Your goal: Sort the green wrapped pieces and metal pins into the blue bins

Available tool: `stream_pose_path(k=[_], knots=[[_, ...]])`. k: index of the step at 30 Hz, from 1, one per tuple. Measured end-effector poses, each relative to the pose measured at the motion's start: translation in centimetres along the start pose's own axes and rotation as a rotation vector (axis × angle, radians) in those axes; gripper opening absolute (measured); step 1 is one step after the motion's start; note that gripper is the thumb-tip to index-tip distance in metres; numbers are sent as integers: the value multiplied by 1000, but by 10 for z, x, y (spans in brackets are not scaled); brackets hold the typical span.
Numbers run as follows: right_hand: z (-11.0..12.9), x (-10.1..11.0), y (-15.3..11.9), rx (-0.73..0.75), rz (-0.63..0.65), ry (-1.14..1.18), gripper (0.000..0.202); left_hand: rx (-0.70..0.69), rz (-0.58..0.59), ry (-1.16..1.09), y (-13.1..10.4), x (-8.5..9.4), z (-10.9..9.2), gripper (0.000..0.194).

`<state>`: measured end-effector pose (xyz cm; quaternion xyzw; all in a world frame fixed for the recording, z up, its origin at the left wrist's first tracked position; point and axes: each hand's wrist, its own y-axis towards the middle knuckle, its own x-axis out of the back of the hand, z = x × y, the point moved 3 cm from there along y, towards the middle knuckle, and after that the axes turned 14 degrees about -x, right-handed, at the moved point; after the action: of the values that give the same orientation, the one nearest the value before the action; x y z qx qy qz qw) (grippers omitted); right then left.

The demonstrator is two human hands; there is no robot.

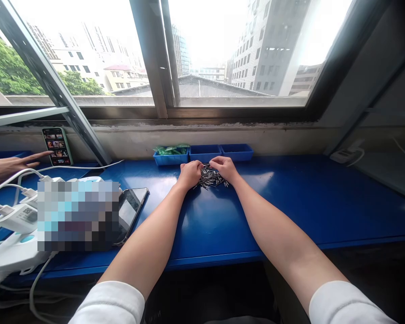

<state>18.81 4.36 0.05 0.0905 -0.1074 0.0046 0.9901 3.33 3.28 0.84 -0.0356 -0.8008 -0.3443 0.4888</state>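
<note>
A pile of small, thin metal pieces point(209, 177), dark and silver, lies on the blue tabletop between my hands. My left hand point(190, 174) rests at the pile's left side with its fingers curled closed; what they hold, if anything, is hidden. At the pile's upper right, my right hand point(225, 169) has thumb and forefinger pinched together, and anything between them is too small to make out. Just behind stand three blue bins in a row: a left bin point(171, 159) with green items point(173, 150) in it, a middle bin point(205, 155), and a right bin point(236, 153).
Left of my arm lie a phone point(133, 209) and a white power strip point(16, 252) with plugs and cables. Another person's hand point(10, 168) points at an upright phone point(58, 146). A metal shelf post point(76, 117) slants beside it. The window wall point(283, 139) bounds the back.
</note>
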Motion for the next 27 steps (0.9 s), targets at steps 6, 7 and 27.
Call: stream_pose_path(k=[6,7,27], knots=[[-5,9,7,-54,-107,63,23,38,-20,5,0,1,-1,28],[-6,11,9,-64,-154,49,24,55,-40,12,0,1,1,28],[-12,23,10,-149,-397,-548,63,334,69,37,-3,-5,30,43]])
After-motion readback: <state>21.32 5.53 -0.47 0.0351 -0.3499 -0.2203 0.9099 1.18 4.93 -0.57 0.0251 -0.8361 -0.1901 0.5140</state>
